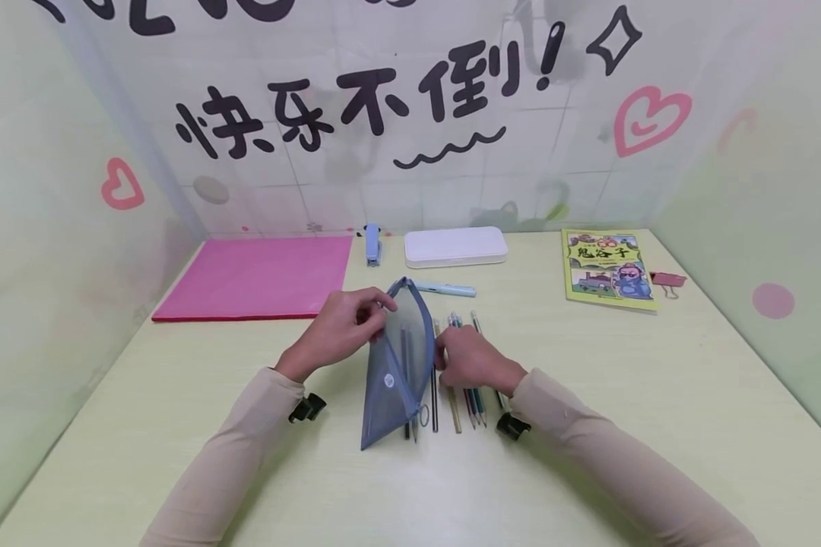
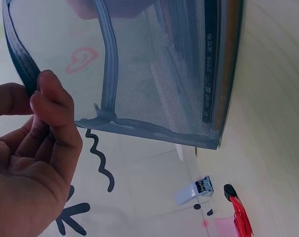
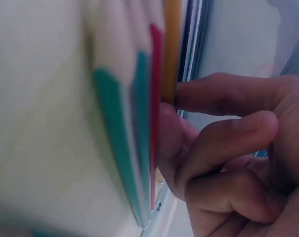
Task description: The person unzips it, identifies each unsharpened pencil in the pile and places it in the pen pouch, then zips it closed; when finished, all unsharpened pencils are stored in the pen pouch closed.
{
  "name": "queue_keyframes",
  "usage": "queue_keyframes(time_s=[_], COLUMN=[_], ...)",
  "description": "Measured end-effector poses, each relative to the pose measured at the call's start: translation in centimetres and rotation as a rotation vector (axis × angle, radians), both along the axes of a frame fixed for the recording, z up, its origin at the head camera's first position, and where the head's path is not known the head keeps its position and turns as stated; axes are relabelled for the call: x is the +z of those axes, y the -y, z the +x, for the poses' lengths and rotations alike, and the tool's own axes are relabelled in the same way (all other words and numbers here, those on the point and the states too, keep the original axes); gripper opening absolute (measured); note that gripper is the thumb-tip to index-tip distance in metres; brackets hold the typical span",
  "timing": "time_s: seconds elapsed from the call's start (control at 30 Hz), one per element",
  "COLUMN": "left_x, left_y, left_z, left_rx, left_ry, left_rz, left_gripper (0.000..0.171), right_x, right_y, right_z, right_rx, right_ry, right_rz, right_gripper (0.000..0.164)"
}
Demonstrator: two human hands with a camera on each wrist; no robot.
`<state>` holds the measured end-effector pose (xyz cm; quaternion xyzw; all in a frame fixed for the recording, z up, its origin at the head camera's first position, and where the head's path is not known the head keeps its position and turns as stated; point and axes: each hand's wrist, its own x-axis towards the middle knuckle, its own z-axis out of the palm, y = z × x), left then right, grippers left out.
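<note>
A blue mesh zip pouch [image 1: 391, 387] stands tilted with its mouth spread, pencils showing through the mesh. My left hand [image 1: 345, 327] pinches the pouch's zip edge between thumb and fingers; in the left wrist view, the pouch [image 2: 139, 64] hangs from that hand [image 2: 35, 153]. To the right of the pouch, my right hand [image 1: 475, 357] is low over a row of pencils [image 1: 477, 406]. In the right wrist view, the fingers of that hand [image 3: 228, 143] pinch a yellow pencil [image 3: 170, 54] beside green [image 3: 114, 118] and red pencils [image 3: 155, 89].
Behind the pouch lie a light blue pen [image 1: 448, 289], a white case [image 1: 455, 247] and a blue stapler [image 1: 372, 247]. A pink folder [image 1: 260, 277] is at the back left. A comic-style booklet [image 1: 609, 270] and a red binder clip [image 1: 668, 281] lie back right.
</note>
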<state>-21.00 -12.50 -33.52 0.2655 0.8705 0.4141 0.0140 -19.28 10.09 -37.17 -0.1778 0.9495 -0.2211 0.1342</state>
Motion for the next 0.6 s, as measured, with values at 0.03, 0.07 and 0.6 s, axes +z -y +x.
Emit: queue_keyframes(time_s=[0.03, 0.07, 0.6], left_x=[0.0, 0.1, -0.1], left_y=[0.0, 0.1, -0.5], left_z=[0.0, 0.0, 0.0], left_rx=[0.003, 0.005, -0.011], left_ry=[-0.002, 0.000, 0.000], left_rz=[-0.001, 0.000, -0.021], left_gripper=[0.023, 0.023, 0.023], right_x=[0.0, 0.1, 5.0], right_y=[0.0, 0.0, -2.3], right_z=[0.0, 0.0, -0.7], right_rx=[-0.005, -0.006, -0.115], right_ry=[0.006, 0.008, -0.029], right_rz=[-0.006, -0.017, -0.278], right_gripper=[0.016, 0.016, 0.019])
